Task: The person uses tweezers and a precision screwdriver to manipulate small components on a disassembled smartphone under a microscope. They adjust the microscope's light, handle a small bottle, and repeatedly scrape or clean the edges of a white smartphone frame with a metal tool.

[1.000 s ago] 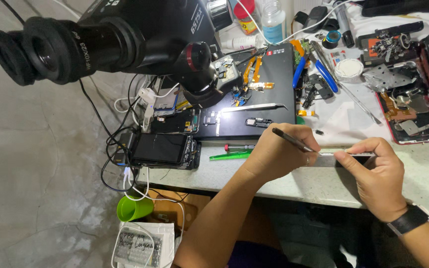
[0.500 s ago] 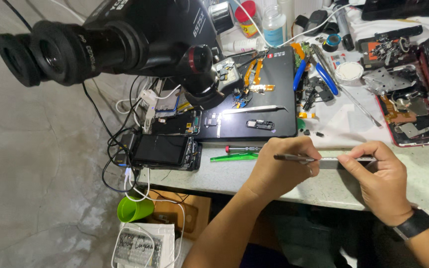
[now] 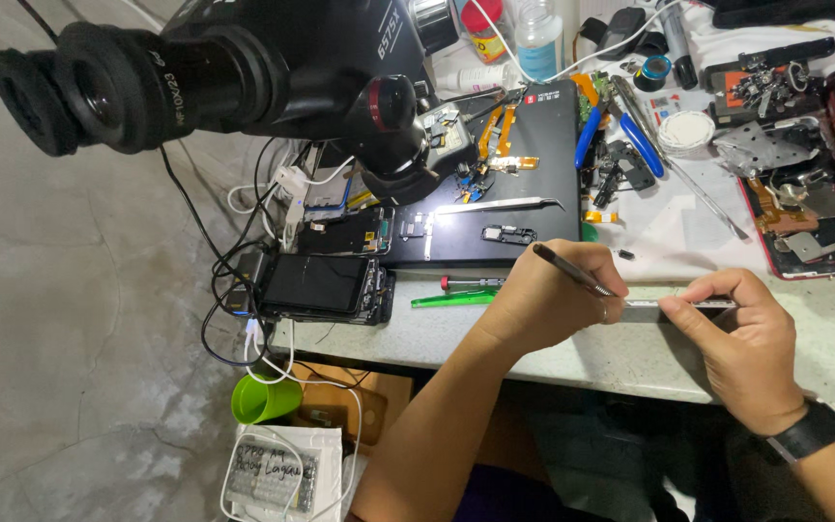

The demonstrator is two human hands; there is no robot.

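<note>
My left hand [image 3: 543, 304] now lowered, grip pinching dark pen-like tool [image 3: 572, 271]; right hand [image 3: 746, 348] pinching thin metal strip [image 3: 693, 304] (edge-on), steadier on surface [image 3: 630, 353].

Both forearms are bare and sleeveless, and a black wristwatch [image 3: 812, 432] with a dark strap circles the right wrist.

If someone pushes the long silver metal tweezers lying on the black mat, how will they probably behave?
The long silver metal tweezers lie flat on the black mat, so they would probably slide, not roll. They look thin and slender, so likely light. The fine pointed tip might bend or catch on the small dark part close beside them.
</note>
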